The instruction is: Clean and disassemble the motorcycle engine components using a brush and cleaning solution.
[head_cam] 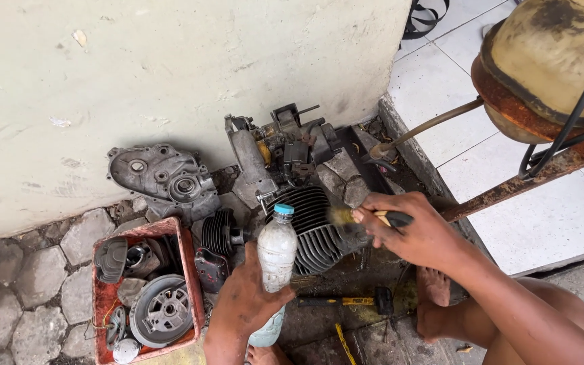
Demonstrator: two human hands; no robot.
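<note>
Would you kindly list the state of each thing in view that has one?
Plastic bottle: capped, upright, gripped by left hand.
Brush: held in right hand, bristles against finned cylinder.
Red tray: full of engine parts.
Hammer: lying on the ground, untouched.

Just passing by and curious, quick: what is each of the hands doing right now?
Left hand: closed around a cloudy plastic bottle with a blue cap, held upright.
Right hand: closed on a brush, its bristles against the finned engine cylinder.
</note>
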